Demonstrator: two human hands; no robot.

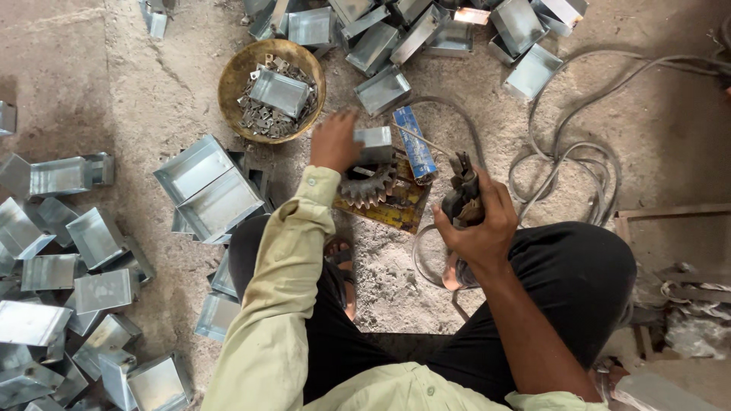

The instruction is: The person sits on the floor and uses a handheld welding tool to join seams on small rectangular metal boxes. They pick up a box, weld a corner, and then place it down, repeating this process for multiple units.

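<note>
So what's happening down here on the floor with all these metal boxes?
A person sits on a dusty floor amid many small sheet-metal boxes. Their left hand rests on one box that sits over a toothed gear on a yellow plate. Their right hand grips a dark electrode holder with a thin rod reaching toward that box. A round bowl of small metal pieces stands just beyond, and cables loop to the right.

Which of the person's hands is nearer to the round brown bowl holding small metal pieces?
Left. The left hand grips a small grey metal box just right of the round brown bowl; the right hand holds a dark tool farther right.
</note>
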